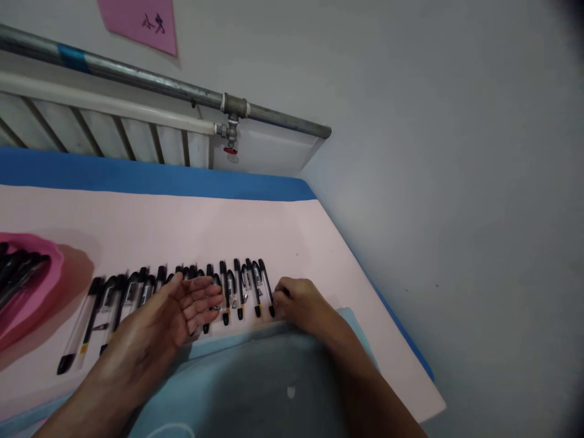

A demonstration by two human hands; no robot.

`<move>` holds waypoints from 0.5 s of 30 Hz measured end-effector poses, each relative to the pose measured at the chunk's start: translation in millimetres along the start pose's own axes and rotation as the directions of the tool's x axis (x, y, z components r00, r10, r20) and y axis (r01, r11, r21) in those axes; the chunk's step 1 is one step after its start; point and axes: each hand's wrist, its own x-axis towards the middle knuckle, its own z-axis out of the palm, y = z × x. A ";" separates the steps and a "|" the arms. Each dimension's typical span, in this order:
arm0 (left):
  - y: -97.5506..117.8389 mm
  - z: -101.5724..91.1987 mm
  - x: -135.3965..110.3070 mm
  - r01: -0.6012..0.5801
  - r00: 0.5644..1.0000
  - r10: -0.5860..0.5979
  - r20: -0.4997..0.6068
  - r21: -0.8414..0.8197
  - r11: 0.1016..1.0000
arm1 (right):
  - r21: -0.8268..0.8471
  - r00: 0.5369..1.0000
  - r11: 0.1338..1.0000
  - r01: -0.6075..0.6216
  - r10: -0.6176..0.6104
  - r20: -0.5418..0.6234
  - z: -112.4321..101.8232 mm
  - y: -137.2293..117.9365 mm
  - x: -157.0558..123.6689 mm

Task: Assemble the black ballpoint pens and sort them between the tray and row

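Observation:
A row of several black-capped clear pens (237, 289) lies side by side on the pale pink table top (182, 225). My left hand (182, 307) rests over the middle of the row, palm turned up and fingers stretched out, holding nothing. My right hand (301, 304) lies at the right end of the row, fingers curled and pressed against the last pen (267, 286). More pens of the same row (100, 310) stretch out to the left of my left hand.
A pink tray (43, 286) with more black pens sits at the left edge. A blue strip (150, 176) borders the table's far side, with a radiator and metal pipe (182, 88) on the wall behind. The table's right edge runs beside a grey wall.

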 end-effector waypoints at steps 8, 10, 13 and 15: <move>-3.3 -11.9 7.3 -0.021 0.998 0.021 0.053 0.009 1.000 | 0.144 0.970 0.989 0.030 0.006 -0.241 -2.1 7.4 12.9; -3.7 -14.3 9.3 -0.011 0.999 0.010 0.042 0.017 1.000 | 0.174 0.961 0.982 0.075 -0.024 -0.274 1.3 9.5 15.4; -3.7 -13.7 8.9 -0.013 1.000 0.012 0.029 0.018 1.000 | 0.153 0.959 0.981 0.117 -0.071 -0.276 5.0 11.8 16.4; -3.2 -11.5 6.9 -0.029 0.999 0.028 0.031 0.016 0.999 | 0.103 0.959 0.986 0.130 -0.099 -0.266 5.8 13.0 16.3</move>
